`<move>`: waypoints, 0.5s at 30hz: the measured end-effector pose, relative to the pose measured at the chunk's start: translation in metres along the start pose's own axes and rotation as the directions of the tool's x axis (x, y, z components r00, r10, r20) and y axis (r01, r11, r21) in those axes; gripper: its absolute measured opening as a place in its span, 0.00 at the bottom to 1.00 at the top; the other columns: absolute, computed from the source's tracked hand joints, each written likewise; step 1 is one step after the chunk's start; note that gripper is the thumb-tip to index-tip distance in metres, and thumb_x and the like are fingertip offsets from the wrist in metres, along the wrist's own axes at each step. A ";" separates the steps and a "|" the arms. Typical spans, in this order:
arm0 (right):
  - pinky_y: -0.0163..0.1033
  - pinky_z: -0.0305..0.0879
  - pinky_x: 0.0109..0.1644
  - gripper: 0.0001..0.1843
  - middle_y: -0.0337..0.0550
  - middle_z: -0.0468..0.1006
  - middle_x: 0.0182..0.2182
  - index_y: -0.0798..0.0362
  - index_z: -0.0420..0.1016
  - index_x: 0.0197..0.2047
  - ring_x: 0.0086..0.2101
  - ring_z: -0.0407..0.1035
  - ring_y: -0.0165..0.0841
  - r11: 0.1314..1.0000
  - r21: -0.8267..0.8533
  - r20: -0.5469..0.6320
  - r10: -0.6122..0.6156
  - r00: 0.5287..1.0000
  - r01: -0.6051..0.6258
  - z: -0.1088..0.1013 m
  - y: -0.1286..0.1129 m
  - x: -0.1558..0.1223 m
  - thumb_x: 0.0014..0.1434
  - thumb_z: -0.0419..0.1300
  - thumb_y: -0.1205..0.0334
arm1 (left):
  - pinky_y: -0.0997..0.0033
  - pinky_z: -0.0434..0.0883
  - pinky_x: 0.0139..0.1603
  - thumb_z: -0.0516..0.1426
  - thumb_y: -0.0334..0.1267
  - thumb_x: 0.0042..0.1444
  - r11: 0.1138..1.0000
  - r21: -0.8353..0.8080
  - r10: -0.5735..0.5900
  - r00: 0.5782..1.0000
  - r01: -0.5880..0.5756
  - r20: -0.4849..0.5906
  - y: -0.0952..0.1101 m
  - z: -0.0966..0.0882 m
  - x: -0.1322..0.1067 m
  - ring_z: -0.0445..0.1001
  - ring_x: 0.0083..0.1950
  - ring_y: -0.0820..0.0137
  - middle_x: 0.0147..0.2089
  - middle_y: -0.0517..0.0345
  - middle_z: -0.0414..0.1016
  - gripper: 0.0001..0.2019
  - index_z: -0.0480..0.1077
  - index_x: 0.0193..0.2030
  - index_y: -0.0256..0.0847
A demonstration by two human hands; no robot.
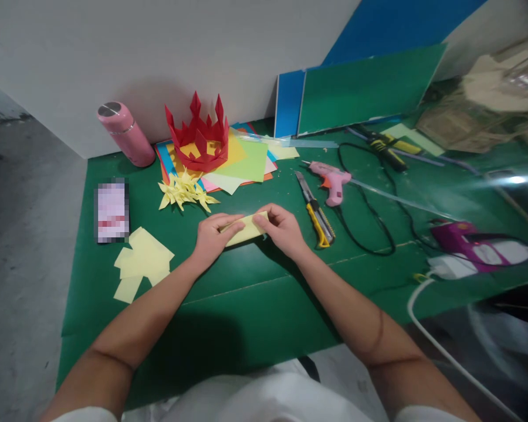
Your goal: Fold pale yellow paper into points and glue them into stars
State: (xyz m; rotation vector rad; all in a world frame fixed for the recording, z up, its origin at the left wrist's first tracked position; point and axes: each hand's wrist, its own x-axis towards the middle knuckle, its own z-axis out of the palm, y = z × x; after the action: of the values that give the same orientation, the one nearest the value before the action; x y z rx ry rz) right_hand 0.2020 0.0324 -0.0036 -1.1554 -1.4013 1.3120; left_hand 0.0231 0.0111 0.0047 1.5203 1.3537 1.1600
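Note:
Between my two hands is a folded strip of pale yellow paper, held just above the green tabletop. My left hand pinches its left end, thumb on top. At the other end, my right hand grips the paper between thumb and fingers. Several loose yellow paper squares lie by my left forearm. Beyond my left hand sits a pile of folded yellow paper pieces. A red folded-paper crown stands behind them on a stack of coloured paper sheets.
A pink bottle and a phone are on the left. Right of my hands lie a yellow utility knife and a pink glue gun with a looping black cord. Farther right are pliers and a purple power strip.

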 end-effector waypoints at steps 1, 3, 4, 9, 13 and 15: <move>0.31 0.54 0.25 0.19 0.32 0.66 0.22 0.52 0.68 0.30 0.22 0.57 0.24 1.000 -0.001 -0.001 0.002 1.000 -0.002 0.000 0.000 0.000 0.50 0.64 0.45 | 0.70 0.72 0.41 0.64 0.42 0.50 1.000 0.005 0.001 1.000 -0.001 0.000 0.000 0.000 0.000 0.76 0.36 0.70 0.36 0.57 0.81 0.08 0.80 0.37 0.45; 0.31 0.54 0.25 0.19 0.32 0.65 0.22 0.53 0.68 0.30 0.22 0.56 0.23 1.000 0.001 -0.001 0.005 1.000 -0.005 0.000 -0.001 0.000 0.50 0.64 0.45 | 0.70 0.72 0.40 0.64 0.42 0.50 1.000 0.015 0.003 1.000 -0.003 0.000 -0.001 0.000 0.000 0.76 0.36 0.71 0.36 0.57 0.80 0.09 0.79 0.38 0.45; 0.31 0.54 0.25 0.19 0.32 0.65 0.21 0.53 0.68 0.30 0.22 0.56 0.23 1.000 0.004 -0.001 0.004 1.000 -0.004 0.000 -0.001 0.000 0.50 0.64 0.45 | 0.71 0.72 0.40 0.63 0.42 0.50 1.000 0.018 0.006 1.000 -0.006 0.002 -0.001 0.000 0.000 0.76 0.36 0.71 0.36 0.57 0.80 0.09 0.79 0.38 0.45; 0.31 0.53 0.25 0.18 0.33 0.66 0.22 0.53 0.68 0.30 0.22 0.56 0.24 1.000 -0.005 -0.004 -0.005 1.000 0.005 0.000 0.000 0.000 0.50 0.64 0.46 | 0.70 0.72 0.41 0.63 0.42 0.51 0.999 0.034 0.037 0.999 -0.037 -0.002 -0.002 0.000 0.000 0.76 0.36 0.71 0.37 0.57 0.80 0.10 0.79 0.41 0.46; 0.31 0.53 0.25 0.18 0.33 0.66 0.22 0.53 0.68 0.30 0.22 0.57 0.24 1.000 0.001 -0.006 -0.002 1.000 0.002 0.000 0.001 0.000 0.50 0.64 0.46 | 0.70 0.72 0.41 0.62 0.42 0.53 0.996 0.044 0.081 0.997 -0.081 0.010 -0.003 0.000 0.000 0.76 0.36 0.71 0.37 0.58 0.80 0.10 0.78 0.43 0.48; 0.31 0.54 0.25 0.17 0.33 0.66 0.22 0.53 0.69 0.30 0.22 0.57 0.24 1.000 0.005 -0.009 -0.009 1.000 0.009 0.000 0.001 0.000 0.51 0.64 0.48 | 0.69 0.72 0.41 0.62 0.41 0.54 0.993 0.050 0.109 0.994 -0.109 0.015 -0.003 0.001 -0.001 0.75 0.36 0.71 0.37 0.58 0.80 0.09 0.79 0.41 0.48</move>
State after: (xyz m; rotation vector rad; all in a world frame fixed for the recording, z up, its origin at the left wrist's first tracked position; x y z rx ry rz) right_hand 0.2018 0.0329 -0.0044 -1.1488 -1.3945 1.3022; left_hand 0.0227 0.0109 0.0011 1.6529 1.3153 1.1895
